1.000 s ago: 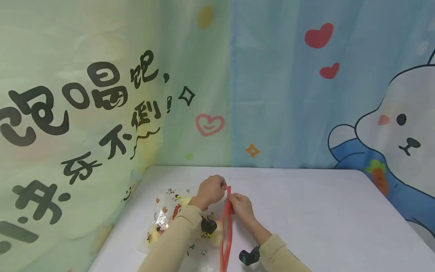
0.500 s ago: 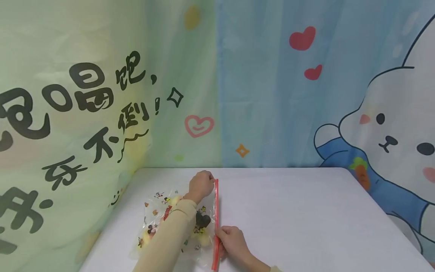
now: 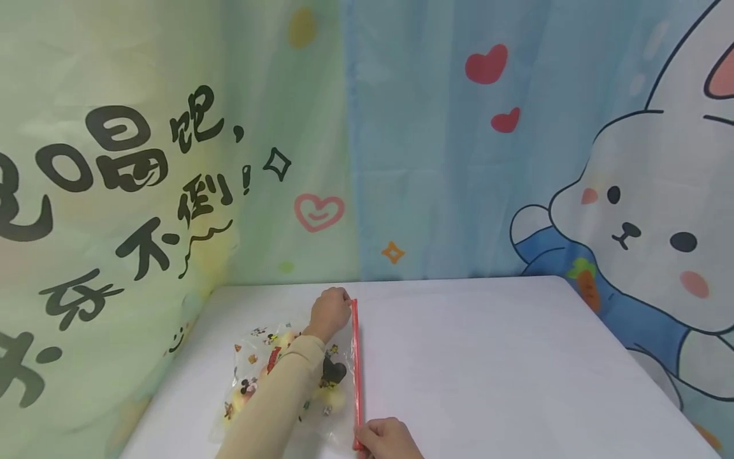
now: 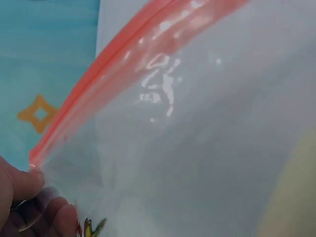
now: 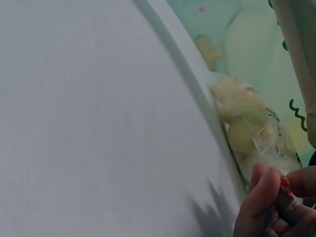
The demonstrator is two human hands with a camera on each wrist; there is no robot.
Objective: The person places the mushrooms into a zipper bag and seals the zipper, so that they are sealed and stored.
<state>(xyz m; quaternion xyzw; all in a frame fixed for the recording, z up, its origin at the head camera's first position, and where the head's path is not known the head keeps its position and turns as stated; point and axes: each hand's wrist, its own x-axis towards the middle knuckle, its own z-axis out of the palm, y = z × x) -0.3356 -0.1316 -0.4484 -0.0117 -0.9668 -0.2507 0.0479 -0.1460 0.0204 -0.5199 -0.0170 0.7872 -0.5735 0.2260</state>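
Note:
A clear zip bag point(image 3: 248, 363) with small cartoon prints lies on the table, with pale yellow, rounded contents point(image 5: 242, 136) inside. Its red zip strip point(image 3: 357, 366) runs straight along the bag's right side. At the far end of that strip, my left hand point(image 3: 331, 313) pinches the bag's corner between thumb and fingers. My right hand point(image 3: 391, 438) pinches the strip's near end, low in the head view. In the left wrist view the red band curves up and away from the left thumb. My left forearm covers part of the bag.
The white table point(image 3: 487, 363) spreads to the right of the bag. Behind it hangs a printed curtain point(image 3: 424, 146) with hearts, lettering and a white cartoon animal. A black device point(image 3: 334, 370) sits by my left wrist.
My right hand has slid along the red strip from near the far end to the near end. The strip now lies straight. My left hand stays at the far corner; the head view has turned right.

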